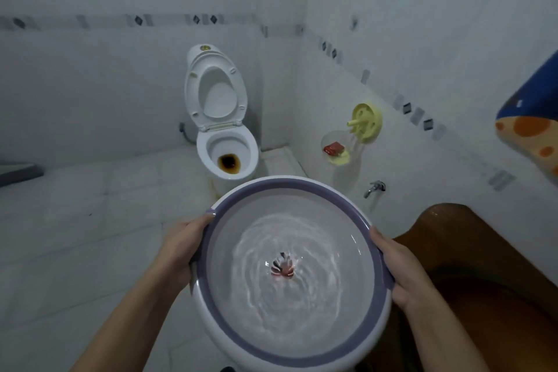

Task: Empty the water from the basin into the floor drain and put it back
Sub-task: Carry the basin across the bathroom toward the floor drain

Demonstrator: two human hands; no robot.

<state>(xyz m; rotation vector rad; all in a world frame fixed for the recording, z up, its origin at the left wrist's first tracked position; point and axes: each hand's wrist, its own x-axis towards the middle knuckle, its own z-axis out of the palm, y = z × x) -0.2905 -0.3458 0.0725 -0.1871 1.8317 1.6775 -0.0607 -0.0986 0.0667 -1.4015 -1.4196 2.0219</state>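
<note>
A round white basin (241, 195) with a purple band inside its rim fills the lower middle of the head view. It is held level above the floor, and rippling water covers its bottom around a small dark and red mark at the centre. My left hand (184, 246) grips the left rim, thumb over the edge. My right hand (398, 272) grips the right rim the same way. No floor drain shows in view.
A white toilet (225, 142) with its lid up stands ahead by the back wall. A wall tap (374, 189), a yellow holder (367, 121) and a clear dish with soap hang on the right wall. A large brown tub (483, 281) is at lower right.
</note>
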